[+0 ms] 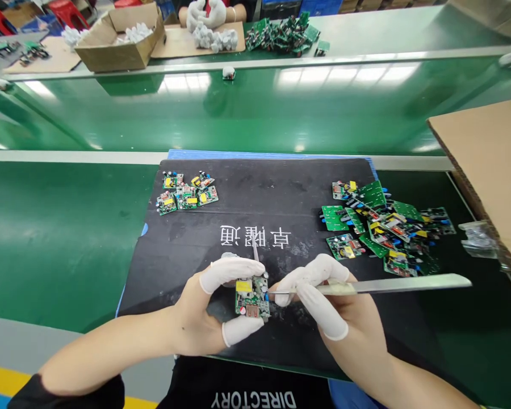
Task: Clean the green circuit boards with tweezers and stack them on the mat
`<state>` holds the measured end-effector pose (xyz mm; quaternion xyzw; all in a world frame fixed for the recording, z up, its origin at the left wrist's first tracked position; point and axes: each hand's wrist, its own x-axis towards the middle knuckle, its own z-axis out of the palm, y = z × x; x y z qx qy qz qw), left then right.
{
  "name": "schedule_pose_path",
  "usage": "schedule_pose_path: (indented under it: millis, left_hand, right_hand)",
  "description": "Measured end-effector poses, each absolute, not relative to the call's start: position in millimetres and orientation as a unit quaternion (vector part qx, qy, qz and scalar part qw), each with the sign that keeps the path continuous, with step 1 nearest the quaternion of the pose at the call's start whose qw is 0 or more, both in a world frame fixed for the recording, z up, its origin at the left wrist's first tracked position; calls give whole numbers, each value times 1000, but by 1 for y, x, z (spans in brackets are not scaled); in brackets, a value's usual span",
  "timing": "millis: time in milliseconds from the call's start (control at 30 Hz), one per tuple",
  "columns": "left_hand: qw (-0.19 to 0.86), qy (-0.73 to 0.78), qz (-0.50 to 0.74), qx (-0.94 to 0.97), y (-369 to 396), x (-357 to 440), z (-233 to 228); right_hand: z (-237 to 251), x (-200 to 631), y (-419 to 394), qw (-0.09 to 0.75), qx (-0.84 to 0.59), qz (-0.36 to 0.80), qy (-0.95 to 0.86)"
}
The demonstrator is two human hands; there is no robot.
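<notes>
My left hand [204, 307], with white finger cots, pinches a small green circuit board [252, 296] with a yellow part between thumb and forefinger, low over the black mat [259, 193]. A thin metal lead sticks up from the board's top. My right hand [323, 301], also in finger cots, grips long metal tweezers [392, 284]; their tip touches the board's right edge. A pile of similar boards [378, 227] lies on the mat's right side. A small group of boards [186, 192] lies at the mat's upper left.
A cardboard sheet [489, 170] juts in at the right above a clear plastic bag [479, 238]. Beyond the green conveyor [255, 108], another person's gloved hands [205, 12] work near white parts, a cardboard box [119, 40] and a heap of boards [283, 35].
</notes>
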<state>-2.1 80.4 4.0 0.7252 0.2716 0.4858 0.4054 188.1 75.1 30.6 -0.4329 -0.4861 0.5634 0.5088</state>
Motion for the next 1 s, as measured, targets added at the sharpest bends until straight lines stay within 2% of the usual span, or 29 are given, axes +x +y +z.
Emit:
schedule_pose_path:
  millis: [267, 467, 1000]
  left_hand:
    - [397, 280, 477, 732, 80, -3, -2]
    - [491, 272, 493, 665, 76, -1, 1]
    - [367, 218, 528, 734, 81, 1, 2]
  right_hand:
    - [23, 195, 65, 498, -398, 484, -599]
    - [28, 195, 67, 530, -395, 554, -506]
    - [28, 195, 64, 509, -395, 494, -584]
